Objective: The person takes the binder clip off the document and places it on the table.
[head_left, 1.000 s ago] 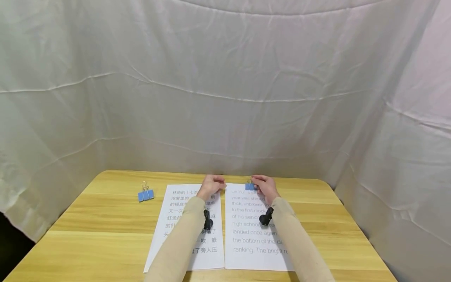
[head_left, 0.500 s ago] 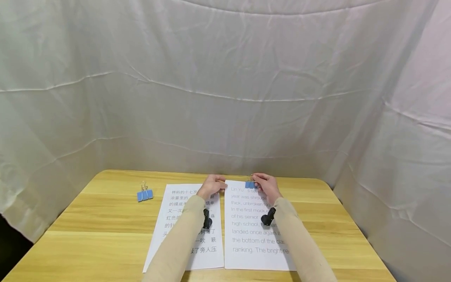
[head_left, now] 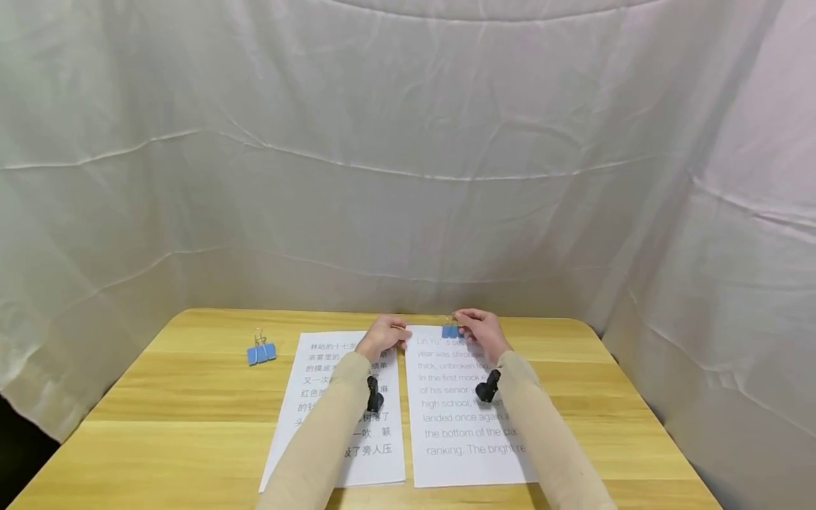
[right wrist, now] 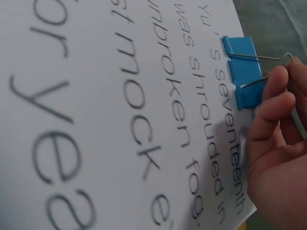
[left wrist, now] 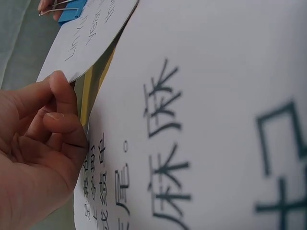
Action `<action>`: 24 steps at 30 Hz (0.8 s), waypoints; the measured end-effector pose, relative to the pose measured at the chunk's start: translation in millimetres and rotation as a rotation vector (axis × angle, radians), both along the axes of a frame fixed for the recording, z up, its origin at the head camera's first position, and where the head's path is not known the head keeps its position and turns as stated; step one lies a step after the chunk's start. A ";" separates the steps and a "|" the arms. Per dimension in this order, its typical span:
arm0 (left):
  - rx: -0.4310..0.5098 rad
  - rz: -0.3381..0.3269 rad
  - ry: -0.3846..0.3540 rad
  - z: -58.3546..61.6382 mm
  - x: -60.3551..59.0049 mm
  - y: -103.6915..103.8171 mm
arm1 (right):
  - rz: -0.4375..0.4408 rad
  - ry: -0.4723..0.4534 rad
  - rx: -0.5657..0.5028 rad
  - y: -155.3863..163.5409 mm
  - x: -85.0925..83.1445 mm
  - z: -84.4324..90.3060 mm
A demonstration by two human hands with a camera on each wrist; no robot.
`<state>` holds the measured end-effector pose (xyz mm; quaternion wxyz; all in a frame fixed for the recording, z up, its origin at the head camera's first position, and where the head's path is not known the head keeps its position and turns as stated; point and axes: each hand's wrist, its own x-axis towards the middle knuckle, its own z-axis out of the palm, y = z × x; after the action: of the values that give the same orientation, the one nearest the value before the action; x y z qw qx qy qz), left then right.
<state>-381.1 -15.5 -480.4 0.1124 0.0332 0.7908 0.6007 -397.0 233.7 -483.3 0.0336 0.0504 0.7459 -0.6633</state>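
Note:
A blue binder clip (right wrist: 245, 72) sits on the top edge of the right-hand paper stack (head_left: 462, 460), which bears English text. My right hand (head_left: 482, 331) pinches the clip's wire handles between thumb and fingers. At the same stack's top left corner, my left hand (head_left: 384, 336) has its fingers curled and appears to pinch that corner; the exact contact is partly hidden in the left wrist view. This top edge is raised off the table. Beneath the left forearm lies another paper stack (head_left: 290, 446) with Chinese text, flat on the wood.
A second blue binder clip (head_left: 261, 353) lies on the wooden table (head_left: 172, 425), left of the papers, its wire handles pointing away. Grey cloth (head_left: 408, 212) hangs behind the table and along both sides.
The English stack's top edge has risen slightly with the clip and right hand. Its lower end has swung a little right, widening the gap between the stacks.

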 end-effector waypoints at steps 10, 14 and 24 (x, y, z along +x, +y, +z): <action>0.025 0.006 -0.023 2.1 1.0 -0.4 | 0.136 -0.025 0.042 13.5 -2.9 10.3; 0.019 -0.002 -0.013 2.0 1.6 0.0 | 0.183 -0.031 0.040 19.0 -3.5 10.7; 0.014 0.011 -0.009 -0.7 -0.4 1.4 | 0.241 -0.035 0.020 18.0 -0.9 14.7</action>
<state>-381.6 -14.1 -481.1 0.1126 0.0270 0.7861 0.6071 -398.0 251.7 -468.6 0.1256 -0.0280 0.7524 -0.6461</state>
